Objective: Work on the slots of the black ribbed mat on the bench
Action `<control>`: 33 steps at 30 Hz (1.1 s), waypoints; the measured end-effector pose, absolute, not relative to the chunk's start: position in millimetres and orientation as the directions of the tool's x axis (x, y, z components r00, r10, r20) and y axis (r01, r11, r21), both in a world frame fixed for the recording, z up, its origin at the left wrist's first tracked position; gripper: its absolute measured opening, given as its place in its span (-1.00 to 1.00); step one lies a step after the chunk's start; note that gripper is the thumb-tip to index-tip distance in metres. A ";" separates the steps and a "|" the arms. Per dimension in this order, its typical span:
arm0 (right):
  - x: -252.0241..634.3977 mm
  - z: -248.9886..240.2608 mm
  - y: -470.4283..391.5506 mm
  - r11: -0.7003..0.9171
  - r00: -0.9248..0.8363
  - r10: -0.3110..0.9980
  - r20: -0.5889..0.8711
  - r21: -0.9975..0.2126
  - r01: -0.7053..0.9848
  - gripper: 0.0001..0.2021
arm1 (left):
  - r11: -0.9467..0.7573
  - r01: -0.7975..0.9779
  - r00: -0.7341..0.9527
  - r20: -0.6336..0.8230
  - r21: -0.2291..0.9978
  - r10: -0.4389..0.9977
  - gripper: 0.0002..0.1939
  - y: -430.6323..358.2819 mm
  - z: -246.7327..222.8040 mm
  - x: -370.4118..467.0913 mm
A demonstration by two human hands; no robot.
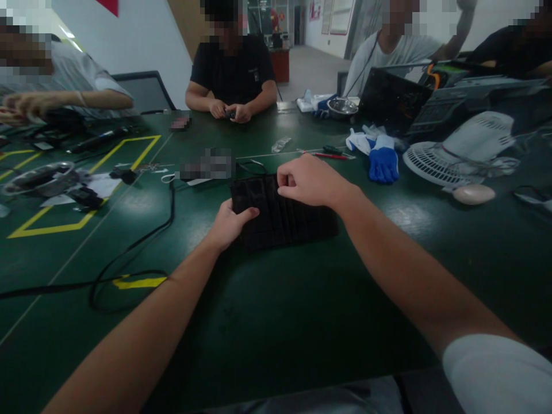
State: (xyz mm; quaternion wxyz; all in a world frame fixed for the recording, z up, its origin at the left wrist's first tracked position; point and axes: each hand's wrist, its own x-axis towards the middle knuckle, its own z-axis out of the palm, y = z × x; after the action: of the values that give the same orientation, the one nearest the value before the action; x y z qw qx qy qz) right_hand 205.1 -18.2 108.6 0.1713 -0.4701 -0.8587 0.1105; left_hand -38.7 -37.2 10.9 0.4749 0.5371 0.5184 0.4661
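Observation:
A flat black case (287, 215) with strip-like ridges or slots across its face lies on the green table in front of me. My left hand (235, 221) grips its left edge, the thumb pressed on the top face and the other fingers mostly hidden behind the edge. Over the case's upper edge, right of its middle, is my right hand (308, 179), its fingers curled together in a pinch. Whatever those fingertips hold, if anything, cannot be made out. A thin dark cable loop (254, 165) shows just behind the case.
Past the case lie a red pen (330, 155), a small clear bag (281, 144) and blue-and-white gloves (383, 164). White fan parts (457, 149) are at right, a metal bowl (342, 106) behind. A black cable (142, 241) crosses the table (276, 322) at left. Other people sit around it.

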 end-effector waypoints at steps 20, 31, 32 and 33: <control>214.1 109.5 -13.2 0.544 -0.528 0.834 0.162 -0.408 0.733 -0.89 | 0.012 0.113 0.025 -0.015 0.994 1.000 -0.54 -38.3 12.8 -37.8; 214.2 112.5 -14.1 0.537 -0.539 0.833 0.126 -0.424 0.730 -0.87 | -0.002 0.115 0.033 -0.002 0.993 0.999 -0.56 -37.5 11.0 -39.0; 214.5 112.2 -13.8 0.539 -0.542 0.831 0.126 -0.427 0.726 -0.86 | -0.001 0.115 0.032 -0.003 0.993 0.999 -0.56 -37.6 10.8 -39.1; 214.8 111.9 -13.4 0.540 -0.544 0.830 0.127 -0.429 0.724 -0.85 | 0.001 0.116 0.031 -0.005 0.993 0.999 -0.55 -37.7 10.7 -39.2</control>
State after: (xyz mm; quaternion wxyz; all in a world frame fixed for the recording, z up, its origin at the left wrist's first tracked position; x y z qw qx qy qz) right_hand 214.8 -13.4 111.9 0.1596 -0.4501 -0.8629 0.1651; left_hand -39.2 -37.7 10.7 0.4786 0.5353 0.5210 0.4614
